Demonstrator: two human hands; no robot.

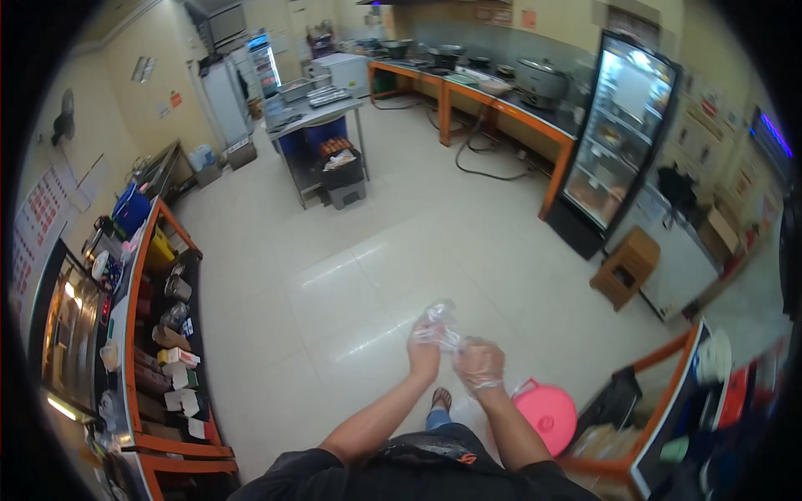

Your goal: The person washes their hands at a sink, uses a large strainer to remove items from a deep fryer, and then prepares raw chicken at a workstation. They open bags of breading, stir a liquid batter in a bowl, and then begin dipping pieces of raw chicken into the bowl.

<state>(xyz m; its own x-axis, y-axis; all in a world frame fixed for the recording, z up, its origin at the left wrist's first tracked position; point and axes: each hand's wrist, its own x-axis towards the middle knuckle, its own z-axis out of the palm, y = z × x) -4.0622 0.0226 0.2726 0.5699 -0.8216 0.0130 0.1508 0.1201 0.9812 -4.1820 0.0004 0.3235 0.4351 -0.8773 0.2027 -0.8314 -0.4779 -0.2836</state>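
Both hands are held out in front of my body above the tiled floor. Clear plastic film, which looks like a disposable glove, covers my left hand [427, 335] in part and stands up loosely past its fingers. My right hand [479, 362] wears a clear disposable plastic glove [489, 374] down to the wrist, its fingers curled at the loose film between the two hands. Blur hides exactly how the fingers of my left hand lie. A round pink plastic lid [546, 421] is below and beside my right forearm.
An orange-framed shelf [135, 325] with boxes runs along the left. Ahead stand a steel table [313, 119] and a grey bin [346, 194]. To the right are a glass-door refrigerator [617, 138], a brown plastic stool [626, 266] and an orange-edged table [670, 401]. Hoses [482, 172] lie on the floor.
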